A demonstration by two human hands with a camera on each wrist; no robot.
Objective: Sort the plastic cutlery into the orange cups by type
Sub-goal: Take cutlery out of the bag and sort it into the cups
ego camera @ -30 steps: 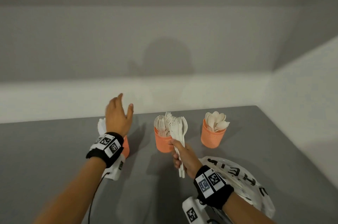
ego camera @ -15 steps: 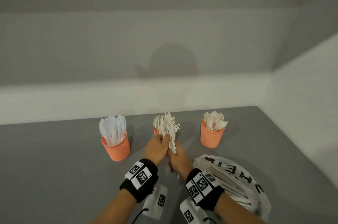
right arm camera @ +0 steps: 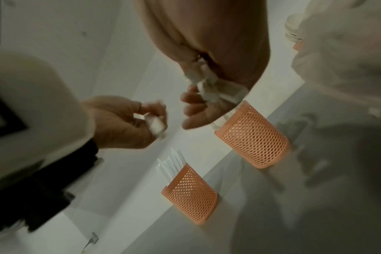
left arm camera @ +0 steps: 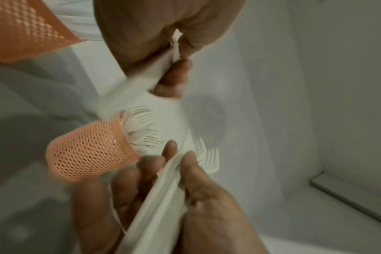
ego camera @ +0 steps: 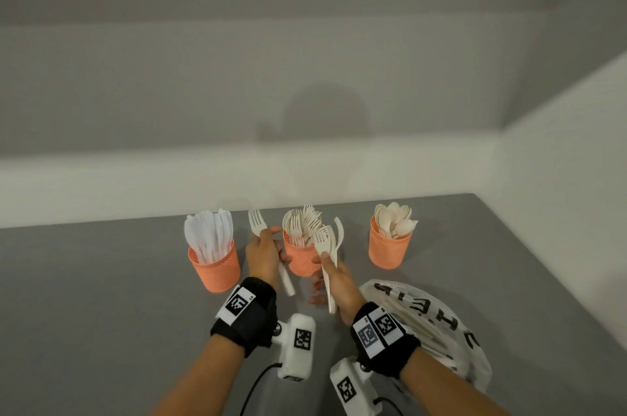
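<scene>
Nearest the camera, at the front right of the grey table [ego camera: 101,297], lies a white plastic bag [ego camera: 451,324] with black lettering, pale cutlery handles showing through it. Just ahead of it the right hand [ego camera: 339,283] is curled round a small bundle of cutlery [ego camera: 327,246]: forks for certain, tines up, with a curved piece behind them that I cannot identify (its shape is too slim to judge from the head view). To its left the left hand [ego camera: 263,254] pinches a single fork [ego camera: 257,222] by the handle, tines up, the handle end poking out below the palm. Between and just behind the two hands stands the middle cup [ego camera: 300,258], orange mesh, packed with forks. Left of it, the knife cup [ego camera: 214,268] holds white knives upright; well to the right, the spoon cup [ego camera: 389,247] holds spoons, bowls up. All three cups stand in a row toward the table's far edge, before a pale wall [ego camera: 305,76].
</scene>
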